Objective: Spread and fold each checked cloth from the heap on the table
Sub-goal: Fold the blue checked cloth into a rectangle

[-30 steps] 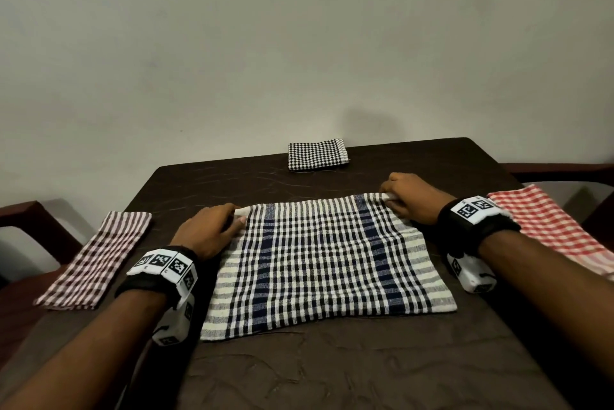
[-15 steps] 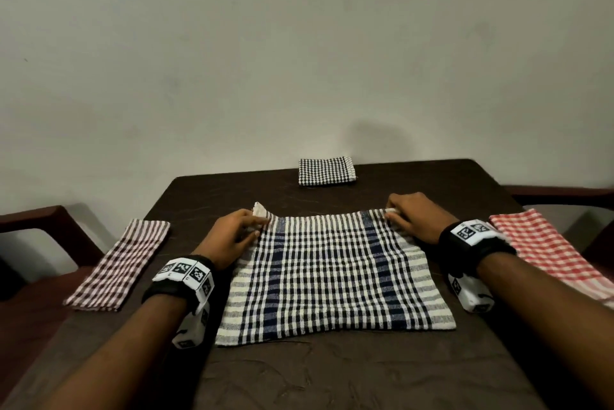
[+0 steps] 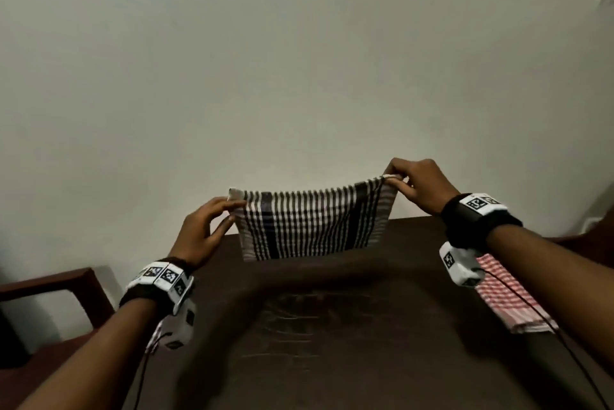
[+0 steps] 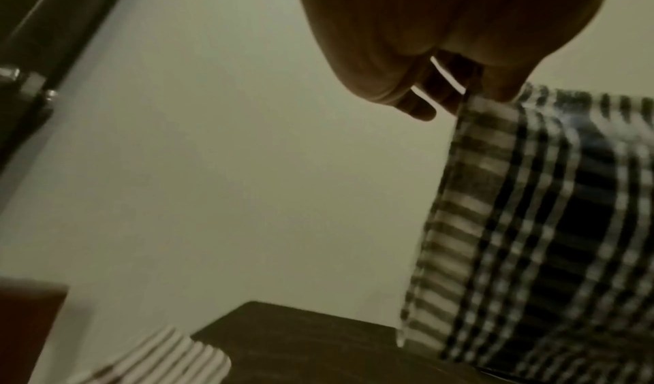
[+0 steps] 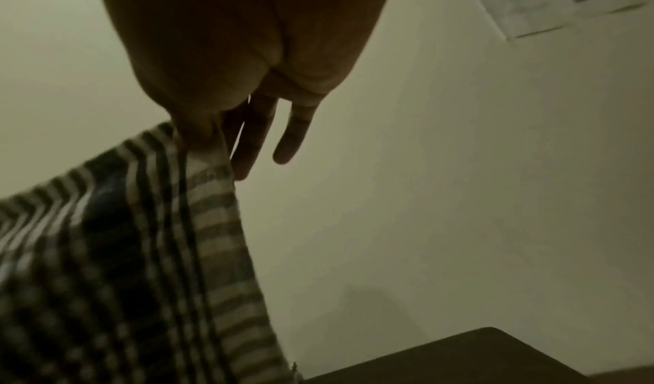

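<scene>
Navy checked cloth (image 3: 312,220) hangs upright, long axis level between pinching left hand (image 3: 199,233) and right hand (image 3: 420,185); dark table (image 3: 365,326) below fingers, pale wall (image 3: 299,60) behind.

I take this for a plain room in a home. I see a dark brown bench (image 3: 349,326) pushed against a bare, pale plastered wall (image 3: 299,60), with a reddish wooden armchair (image 3: 59,293) at its left side and another wooden chair arm (image 3: 571,240) at its right. A folded red checked cloth (image 3: 508,293) lies on the bench (household linen, by the look), and a printed sheet (image 5: 552,1) hangs on the wall.
</scene>
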